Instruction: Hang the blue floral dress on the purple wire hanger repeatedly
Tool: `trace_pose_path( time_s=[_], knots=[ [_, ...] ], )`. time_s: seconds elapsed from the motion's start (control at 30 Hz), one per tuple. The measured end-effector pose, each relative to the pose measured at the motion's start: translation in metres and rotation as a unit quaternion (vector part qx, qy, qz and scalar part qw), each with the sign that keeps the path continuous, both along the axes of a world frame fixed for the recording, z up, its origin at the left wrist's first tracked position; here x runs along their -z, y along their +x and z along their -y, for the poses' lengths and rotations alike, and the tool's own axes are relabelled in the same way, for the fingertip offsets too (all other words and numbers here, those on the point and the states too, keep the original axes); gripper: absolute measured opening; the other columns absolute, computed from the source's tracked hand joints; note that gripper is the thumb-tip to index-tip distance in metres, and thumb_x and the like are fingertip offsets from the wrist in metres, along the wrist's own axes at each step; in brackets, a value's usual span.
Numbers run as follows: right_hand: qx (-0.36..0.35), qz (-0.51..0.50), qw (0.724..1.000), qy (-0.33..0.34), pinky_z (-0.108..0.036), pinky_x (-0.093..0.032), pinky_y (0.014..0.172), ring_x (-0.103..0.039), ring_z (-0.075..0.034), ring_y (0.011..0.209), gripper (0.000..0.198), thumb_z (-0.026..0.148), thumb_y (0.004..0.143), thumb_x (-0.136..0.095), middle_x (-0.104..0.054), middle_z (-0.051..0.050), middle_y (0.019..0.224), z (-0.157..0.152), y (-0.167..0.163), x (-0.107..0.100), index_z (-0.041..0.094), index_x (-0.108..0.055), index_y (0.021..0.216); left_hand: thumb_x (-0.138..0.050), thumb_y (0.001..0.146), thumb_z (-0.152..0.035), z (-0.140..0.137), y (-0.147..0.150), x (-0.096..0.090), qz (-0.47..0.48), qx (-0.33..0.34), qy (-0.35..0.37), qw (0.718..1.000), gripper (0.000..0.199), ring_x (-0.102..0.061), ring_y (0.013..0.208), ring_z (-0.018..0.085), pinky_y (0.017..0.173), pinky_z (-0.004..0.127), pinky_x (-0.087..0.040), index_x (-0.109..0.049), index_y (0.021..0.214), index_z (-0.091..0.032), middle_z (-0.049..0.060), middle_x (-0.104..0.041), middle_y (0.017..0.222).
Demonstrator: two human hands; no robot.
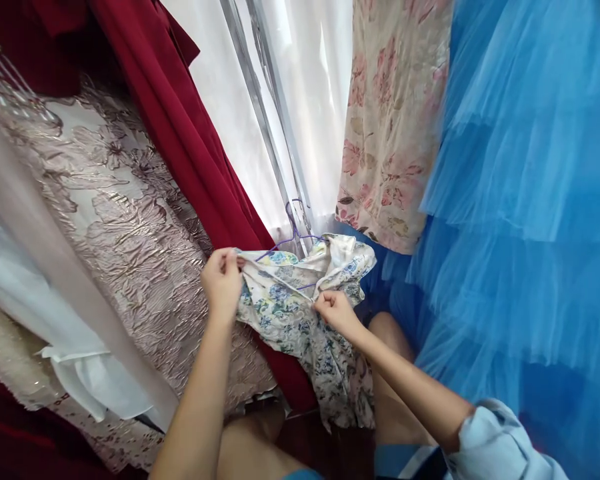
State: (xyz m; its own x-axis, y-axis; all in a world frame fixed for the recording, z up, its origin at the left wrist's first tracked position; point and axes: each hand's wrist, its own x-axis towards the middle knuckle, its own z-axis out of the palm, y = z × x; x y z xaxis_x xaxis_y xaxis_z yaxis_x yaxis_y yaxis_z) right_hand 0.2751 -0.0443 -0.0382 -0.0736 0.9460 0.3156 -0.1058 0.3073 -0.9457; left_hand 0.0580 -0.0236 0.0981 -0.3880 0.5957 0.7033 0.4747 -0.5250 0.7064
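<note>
A white garment with a blue, yellow and green floral print hangs in front of me on a purple hanger. My left hand is closed on the garment's shoulder edge at the left. With its fingers pinched, my right hand grips the neckline edge near the middle. The neckline is spread between the two hands, and part of the hanger shows through the opening. The lower part of the garment drapes down between my knees.
Blue tiered tulle fills the right side. Beside it hangs a beige, pink-flowered fabric. On the left hang a dark red garment and a pinkish brocade. Metal poles stand before a white curtain.
</note>
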Motion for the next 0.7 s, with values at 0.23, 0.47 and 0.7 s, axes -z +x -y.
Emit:
trace_pose_path(
  time_s=[0.23, 0.47, 0.7],
  knots=[
    [-0.028, 0.028, 0.999, -0.013, -0.021, -0.023, 0.044, -0.037, -0.009, 0.044, 0.018, 0.020, 0.069, -0.053, -0.041, 0.007, 0.045, 0.043, -0.004, 0.040, 0.021, -0.044, 0.054, -0.058, 0.071, -0.041, -0.012, -0.058, 0.090, 0.178, -0.033, -0.056, 0.982, 0.025, -0.051, 0.063, 0.013, 0.065, 0.025, -0.042, -0.056, 0.078, -0.017, -0.003, -0.055, 0.069],
    [-0.021, 0.060, 0.997, -0.049, -0.021, -0.028, 0.044, -0.040, -0.009, 0.042, 0.020, 0.019, 0.076, -0.049, -0.042, 0.007, 0.045, 0.048, 0.007, 0.079, 0.022, -0.042, 0.057, -0.067, 0.065, -0.056, 0.012, -0.019, 0.170, 0.197, 0.055, -0.146, 0.968, 0.043, -0.059, 0.071, 0.018, 0.069, 0.029, -0.046, -0.064, 0.082, -0.016, 0.003, -0.065, 0.078],
    [-0.007, 0.179, 0.983, -0.044, -0.027, -0.046, 0.063, -0.060, -0.017, 0.063, 0.010, 0.015, 0.071, -0.062, -0.065, 0.000, 0.068, 0.060, 0.018, 0.091, 0.019, -0.065, 0.079, -0.065, 0.081, -0.054, 0.048, 0.019, 0.166, 0.113, 0.167, -0.186, 0.962, 0.037, -0.061, 0.072, 0.018, 0.068, 0.027, -0.049, -0.066, 0.083, -0.017, 0.003, -0.067, 0.078]
  ],
)
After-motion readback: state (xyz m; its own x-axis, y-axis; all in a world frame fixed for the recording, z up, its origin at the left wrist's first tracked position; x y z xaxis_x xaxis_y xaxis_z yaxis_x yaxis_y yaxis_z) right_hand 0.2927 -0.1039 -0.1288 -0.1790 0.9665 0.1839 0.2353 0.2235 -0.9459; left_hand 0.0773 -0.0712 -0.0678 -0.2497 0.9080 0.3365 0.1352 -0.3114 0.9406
